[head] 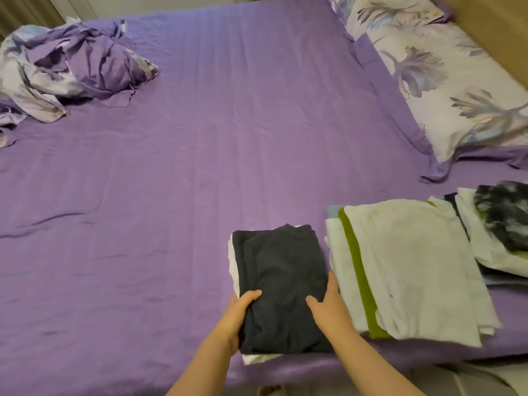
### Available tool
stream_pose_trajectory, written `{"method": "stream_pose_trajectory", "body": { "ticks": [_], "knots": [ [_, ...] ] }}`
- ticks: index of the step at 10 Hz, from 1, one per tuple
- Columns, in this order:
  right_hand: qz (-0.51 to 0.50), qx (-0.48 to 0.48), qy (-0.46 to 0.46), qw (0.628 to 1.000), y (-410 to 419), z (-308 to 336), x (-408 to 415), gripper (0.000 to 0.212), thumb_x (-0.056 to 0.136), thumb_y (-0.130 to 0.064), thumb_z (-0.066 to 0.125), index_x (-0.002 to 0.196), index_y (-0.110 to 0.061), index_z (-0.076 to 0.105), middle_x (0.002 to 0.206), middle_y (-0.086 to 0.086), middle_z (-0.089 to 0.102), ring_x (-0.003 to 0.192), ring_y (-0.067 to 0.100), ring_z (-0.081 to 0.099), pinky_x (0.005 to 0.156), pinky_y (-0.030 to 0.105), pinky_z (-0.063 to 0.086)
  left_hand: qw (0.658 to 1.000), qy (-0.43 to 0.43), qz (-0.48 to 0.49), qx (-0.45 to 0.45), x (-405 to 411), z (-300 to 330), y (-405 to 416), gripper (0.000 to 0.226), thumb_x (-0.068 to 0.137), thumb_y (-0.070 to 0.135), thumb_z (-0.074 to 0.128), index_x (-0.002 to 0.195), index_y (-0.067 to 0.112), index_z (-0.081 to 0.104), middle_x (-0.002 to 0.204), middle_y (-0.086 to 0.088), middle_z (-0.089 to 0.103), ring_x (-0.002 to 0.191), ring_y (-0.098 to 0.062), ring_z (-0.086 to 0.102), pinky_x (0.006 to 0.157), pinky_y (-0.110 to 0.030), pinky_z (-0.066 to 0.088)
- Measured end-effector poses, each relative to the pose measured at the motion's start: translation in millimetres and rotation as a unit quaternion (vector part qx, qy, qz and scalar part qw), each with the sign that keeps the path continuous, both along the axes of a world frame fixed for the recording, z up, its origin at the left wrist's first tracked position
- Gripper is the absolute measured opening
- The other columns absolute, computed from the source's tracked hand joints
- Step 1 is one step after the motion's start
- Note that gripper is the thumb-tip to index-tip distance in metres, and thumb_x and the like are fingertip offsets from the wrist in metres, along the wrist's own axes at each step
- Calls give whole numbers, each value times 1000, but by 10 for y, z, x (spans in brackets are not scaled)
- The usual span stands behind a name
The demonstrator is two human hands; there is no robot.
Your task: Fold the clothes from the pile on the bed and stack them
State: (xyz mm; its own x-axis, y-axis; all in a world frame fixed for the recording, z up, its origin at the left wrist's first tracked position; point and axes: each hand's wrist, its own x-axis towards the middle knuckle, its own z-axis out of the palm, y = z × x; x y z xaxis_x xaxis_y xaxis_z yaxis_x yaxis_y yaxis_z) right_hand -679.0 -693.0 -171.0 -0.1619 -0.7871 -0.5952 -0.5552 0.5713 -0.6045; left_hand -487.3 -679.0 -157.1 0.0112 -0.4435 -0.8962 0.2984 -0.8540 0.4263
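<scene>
Counting the folded piles near the front edge of the bed (200,155) gives three, side by side in a row. The left pile has a dark blue folded piece (281,284) on top and a bit of white cloth (233,267) peeking out under it. The middle pile (411,264) is mostly white with a green strip running along it. The right pile (497,232) has a black and white blotchy piece on top.

The dark blue piece is a neat long shape. Its long side runs away from the person, toward the far side of the bed.

Two hands hold it at its near end. The left hand (238,315) grips the left edge, thumb on top and fingers tucked under. The right hand (328,304) grips the right edge the same way, thumb on top.

One crumpled purple flowery cover (71,67) lies far off at the left. Flowery pillows (445,78) lie at the right.
</scene>
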Motion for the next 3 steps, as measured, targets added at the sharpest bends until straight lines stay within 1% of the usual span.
{"method": "stream_pose_trajectory", "body": {
  "ticks": [1, 2, 3],
  "knots": [
    [144, -26, 114, 983, 171, 62, 87, 90, 94, -31, 57, 152, -23, -12, 157, 6, 19, 136, 26, 38, 106, 37, 40, 995, -91, 30, -24, -81, -106, 94, 41, 88, 21, 67, 124, 6, 54, 115, -16, 66, 102, -33, 64, 87, -42, 54],
    [198, -3, 185, 963, 206, 174, 114, 94, 93, -30, 58, 150, -24, -17, 159, 9, 9, 136, 28, 37, 104, 38, 43, 970, -231, -65, -39, -126, -15, 49, 45, 91, 23, 64, 127, 0, 50, 126, -18, 59, 112, -33, 57, 96, -42, 46],
    [250, -16, 184, 951, 217, 434, 66, 89, 94, -24, 54, 151, -23, -14, 159, 12, 5, 137, 30, 34, 106, 38, 41, 890, -408, -203, -31, -241, 273, 23, 58, 91, 27, 58, 140, 7, 34, 135, -16, 49, 121, -35, 49, 101, -45, 43]
  ]
}}
